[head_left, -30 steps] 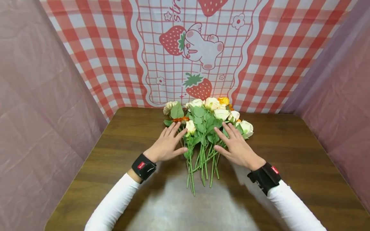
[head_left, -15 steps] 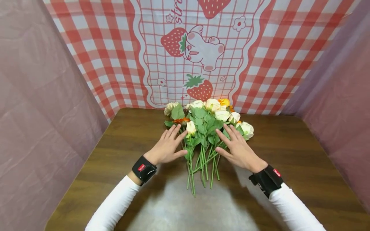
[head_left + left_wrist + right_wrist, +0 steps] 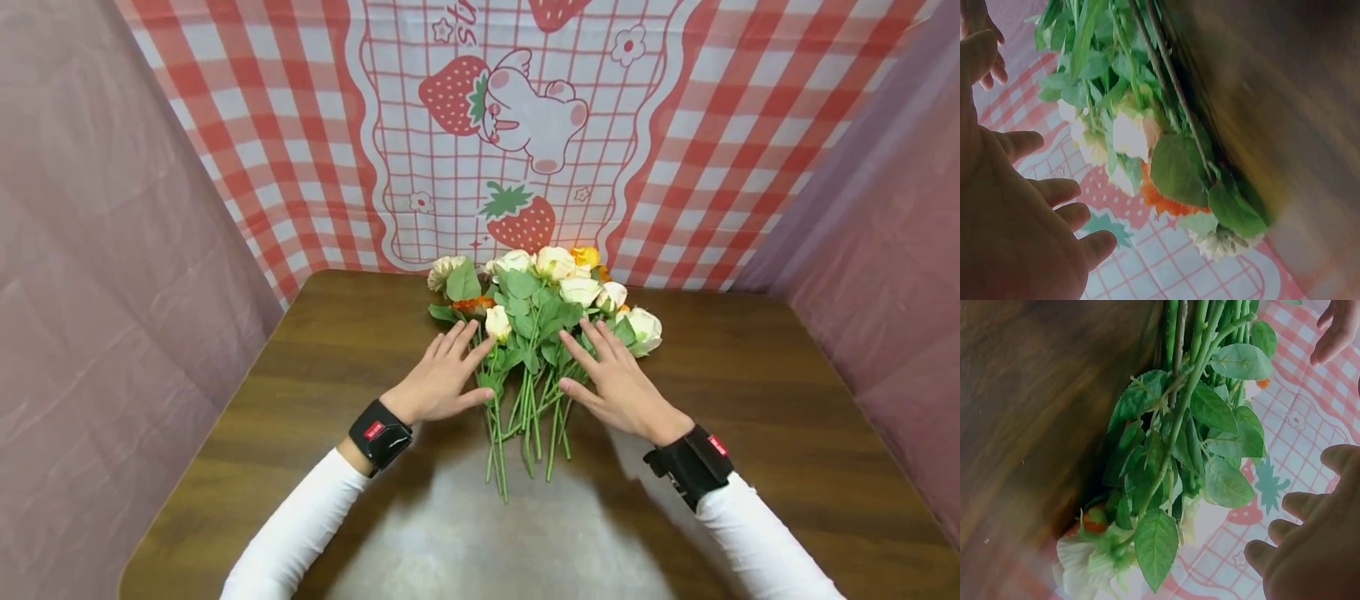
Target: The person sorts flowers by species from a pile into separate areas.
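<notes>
A loose bunch of long-stemmed flowers lies on the table, with white and cream roses (image 3: 581, 292), an orange flower (image 3: 472, 306) and a yellow one (image 3: 585, 257) among green leaves. Their green stems (image 3: 534, 421) point toward the person. Over the bunch's left side spreads the left hand (image 3: 438, 379), fingers straight and apart, palm down. The right hand (image 3: 622, 385) is held the same way over the right side. Both wrist views show a gap between hand and flowers; neither hand holds anything. A pale ruffled flower (image 3: 1219, 244) sits at the bunch's outer left edge.
The brown wooden table (image 3: 300, 367) carries the bunch near its back edge. Behind it hangs a red-and-white checked cloth (image 3: 285, 125) with strawberry prints. Pinkish curtains (image 3: 112, 250) close off both sides. Each wrist wears a black strap (image 3: 380, 435).
The head view has shifted slightly. Both hands stay spread over the flowers in nearly the same place, and the flowers have not moved.
</notes>
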Tool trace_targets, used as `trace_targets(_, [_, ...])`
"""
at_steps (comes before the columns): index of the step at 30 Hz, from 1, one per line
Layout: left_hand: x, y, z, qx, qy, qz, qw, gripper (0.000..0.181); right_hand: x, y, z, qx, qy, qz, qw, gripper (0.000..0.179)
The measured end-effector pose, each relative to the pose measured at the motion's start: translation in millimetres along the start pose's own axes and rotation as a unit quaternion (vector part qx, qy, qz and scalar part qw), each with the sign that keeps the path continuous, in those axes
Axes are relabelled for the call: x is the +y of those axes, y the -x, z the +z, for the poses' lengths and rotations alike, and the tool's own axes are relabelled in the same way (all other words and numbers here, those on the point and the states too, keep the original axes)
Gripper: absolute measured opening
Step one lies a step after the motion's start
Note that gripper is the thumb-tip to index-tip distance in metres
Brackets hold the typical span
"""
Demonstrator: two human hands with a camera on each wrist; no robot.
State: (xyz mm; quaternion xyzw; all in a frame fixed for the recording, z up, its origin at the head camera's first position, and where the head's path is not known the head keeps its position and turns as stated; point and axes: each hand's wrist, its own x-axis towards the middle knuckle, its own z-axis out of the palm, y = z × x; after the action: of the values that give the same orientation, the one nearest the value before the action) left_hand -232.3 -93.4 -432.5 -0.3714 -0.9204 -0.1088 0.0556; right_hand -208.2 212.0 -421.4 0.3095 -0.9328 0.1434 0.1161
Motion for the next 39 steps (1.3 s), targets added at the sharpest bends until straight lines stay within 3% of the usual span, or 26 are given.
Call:
trace_targets(9, [22.2,-23.5,13.6,-0.016,-0.021,0.046,0.9986,0.075,4.1,8.9,1.9,-0.003,-0.01,0.02,0.9998,0.069])
trace_targets(18, [53.3,-62.0,28.5,-0.039,-0.043,0.083,0.9949,0.078,12.6,30.7,-0.3,0.019,-0.026,0.054,0.998,0.071])
trace_targets(24, [70.5,-86.6,43.9,-0.025,-0.065,0.107,0.9918,0.074,21.1,48.6,3.3,0.03,-0.036,0.087,0.9951,0.071])
trace_targets(32, [72.2,-99.3,55.9,-0.036,-0.143,0.046,0.988,0.083,21.2,56.5,10.9,0.042,-0.064,0.099,0.9921,0.071])
trace_targets(35, [73.2,-103.5,57.9,-0.052,-0.141,0.019,0.9885,0.083,21.3,59.9,10.9,0.047,-0.068,0.105,0.991,0.07])
trace_targets(39, [74.9,-110.0,60.1,-0.097,-0.128,-0.025,0.9867,0.082,22.0,63.6,10.7,0.057,-0.069,0.108,0.9901,0.07])
